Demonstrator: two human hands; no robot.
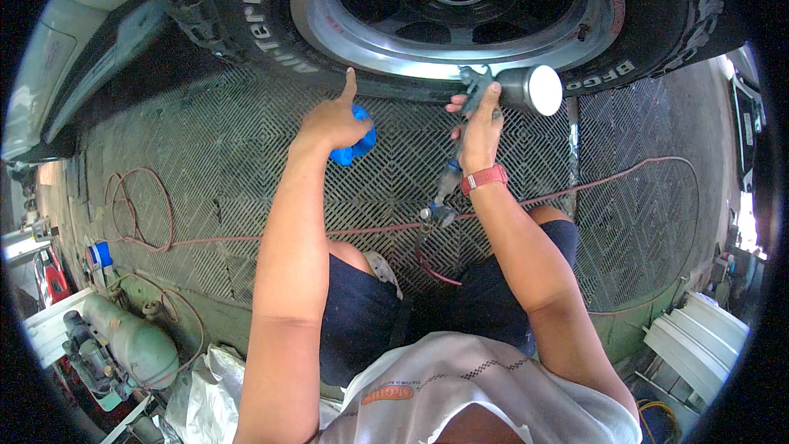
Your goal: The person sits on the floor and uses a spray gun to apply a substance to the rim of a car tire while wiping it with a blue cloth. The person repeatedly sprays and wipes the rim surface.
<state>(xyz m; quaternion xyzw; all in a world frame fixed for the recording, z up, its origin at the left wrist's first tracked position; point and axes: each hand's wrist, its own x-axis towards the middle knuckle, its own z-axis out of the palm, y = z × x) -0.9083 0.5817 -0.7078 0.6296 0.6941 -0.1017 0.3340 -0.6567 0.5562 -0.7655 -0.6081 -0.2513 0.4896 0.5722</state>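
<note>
Left hand (327,123) grips a blue cloth (358,143), right hand (480,136) a spray gun (475,90).

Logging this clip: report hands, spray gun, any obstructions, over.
Left hand holding blue crumpled item, index finger pointing toward tire. Right hand gripping spray gun near wheel rim. Red hose crossing floor mat below.

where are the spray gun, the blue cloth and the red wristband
spray gun (513,89): head view, on the side of its dark cup
blue cloth (357,147): head view, on its bunched lower part
red wristband (485,179): head view, on the middle of the band
</note>
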